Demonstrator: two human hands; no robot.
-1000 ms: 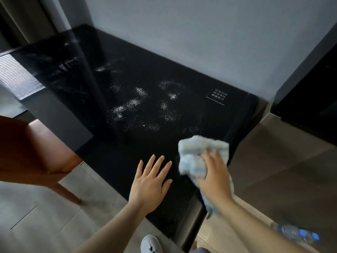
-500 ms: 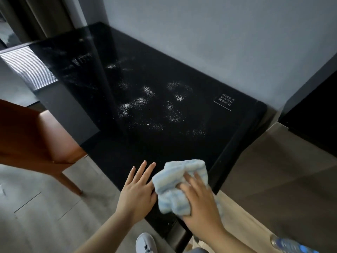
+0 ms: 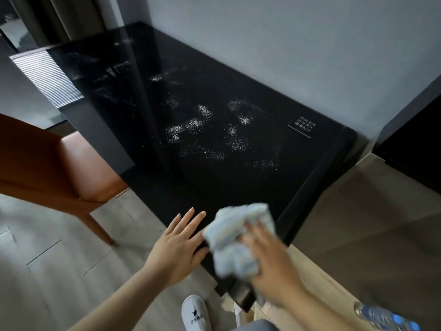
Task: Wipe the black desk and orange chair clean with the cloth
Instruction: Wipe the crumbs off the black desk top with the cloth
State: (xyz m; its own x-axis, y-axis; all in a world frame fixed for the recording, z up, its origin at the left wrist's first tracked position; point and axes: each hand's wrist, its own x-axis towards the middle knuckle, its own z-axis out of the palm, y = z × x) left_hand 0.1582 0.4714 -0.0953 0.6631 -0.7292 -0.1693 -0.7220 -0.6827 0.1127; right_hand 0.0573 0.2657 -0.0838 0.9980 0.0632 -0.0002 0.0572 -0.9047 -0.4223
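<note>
**Cloth pulled back to the near corner; the dust is still untouched**

Over the last second the right hand (image 3: 269,256) has dragged the cloth (image 3: 235,240) from the desk's right edge back toward the near corner, and it now sits bunched at about 5 o'clock of the desk (image 3: 238,177), touching the left hand (image 3: 177,247). The right hand's fingers curl over the bundle and grip it; it is motion-blurred, so a stroke looks under way. The left hand lies flat, fingers straight, pressing on the desk's near edge and holding nothing; it has slid nearer the corner as the cloth came in.

So only the near strip seems covered. The white dust (image 3: 202,130) at the desk's centre, toward 12 o'clock from the cloth, looks the same as before, and fainter smears run on toward 10 o'clock. Most of the desk is still to do, I judge, and the chair (image 3: 78,168), at 9 o'clock and tucked partly under the desk, has not been reached.

A small printed label (image 3: 303,127) sits at 2 o'clock near the wall. A shoe (image 3: 194,314) shows at 6 o'clock, and a bottle (image 3: 386,317) at 4 o'clock, off the desk. Nothing stands on the top to block the strokes; the bracing left hand is the only thing in the cloth's way.
</note>
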